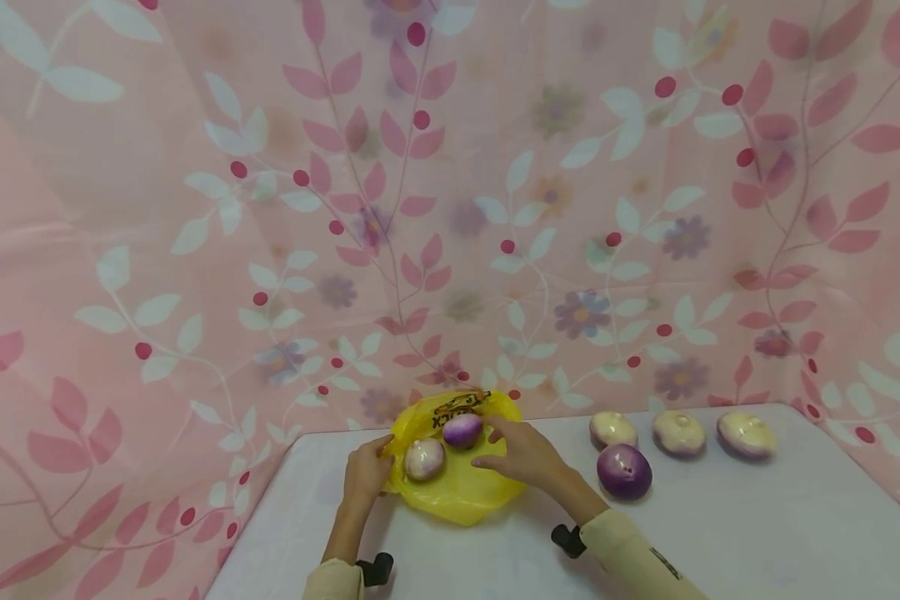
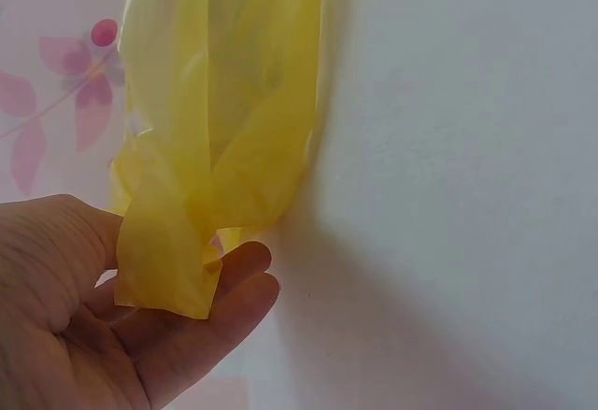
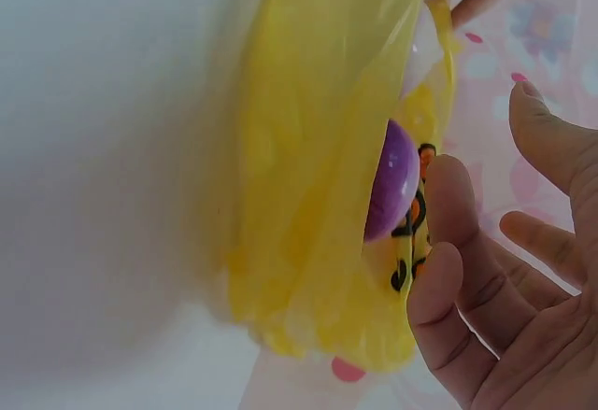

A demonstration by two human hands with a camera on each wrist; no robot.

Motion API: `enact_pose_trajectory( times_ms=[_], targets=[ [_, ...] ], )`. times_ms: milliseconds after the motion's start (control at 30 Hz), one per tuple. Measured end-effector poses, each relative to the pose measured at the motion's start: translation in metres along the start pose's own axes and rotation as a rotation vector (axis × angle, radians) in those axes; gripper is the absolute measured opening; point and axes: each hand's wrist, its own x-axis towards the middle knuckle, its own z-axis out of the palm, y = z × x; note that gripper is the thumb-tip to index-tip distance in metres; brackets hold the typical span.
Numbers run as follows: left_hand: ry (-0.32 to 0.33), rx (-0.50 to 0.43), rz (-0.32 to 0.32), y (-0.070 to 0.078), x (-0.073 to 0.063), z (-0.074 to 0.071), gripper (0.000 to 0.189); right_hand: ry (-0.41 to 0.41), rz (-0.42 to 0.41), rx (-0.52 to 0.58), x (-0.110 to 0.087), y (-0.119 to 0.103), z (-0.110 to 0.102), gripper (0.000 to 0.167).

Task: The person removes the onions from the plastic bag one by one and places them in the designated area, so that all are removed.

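we see the left hand, grip pinched on the yellow bag on the tabletop; inside lie a pale object and a purple object; the right hand, grip apart, is beside them.

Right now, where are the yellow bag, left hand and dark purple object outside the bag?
Yellow bag (image 1: 467, 487): head view, lower front.
Left hand (image 1: 367, 475): head view, back of hand.
Dark purple object (image 1: 624, 473): head view, middle of its surface.

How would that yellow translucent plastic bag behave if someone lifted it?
The yellow translucent plastic bag is probably floppy: it creases and folds at the left hand. It would likely sag, since two rounded purple-and-white objects sit inside.
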Motion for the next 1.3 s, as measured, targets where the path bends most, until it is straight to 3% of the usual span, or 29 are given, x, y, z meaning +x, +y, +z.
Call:
enact_pose_trajectory(
  times_ms=[400, 633, 1133, 1300],
  targets=[
    [-0.006, -0.016, 0.0, 0.003, -0.001, 0.001, 0.038, -0.066, -0.029, 0.001, 0.023, -0.023, 0.022, 0.071],
    [0.001, 0.002, 0.011, 0.001, -0.001, 0.001, 0.037, -0.141, 0.045, 0.081, 0.033, -0.034, 0.034, 0.068],
    [0.014, 0.014, 0.033, 0.002, -0.003, -0.001, 0.036, -0.183, 0.217, 0.185, 0.047, -0.041, 0.061, 0.065],
    [0.019, 0.02, 0.043, 0.003, -0.002, -0.002, 0.036, -0.149, 0.247, 0.218, 0.051, -0.044, 0.069, 0.066]
  ],
)
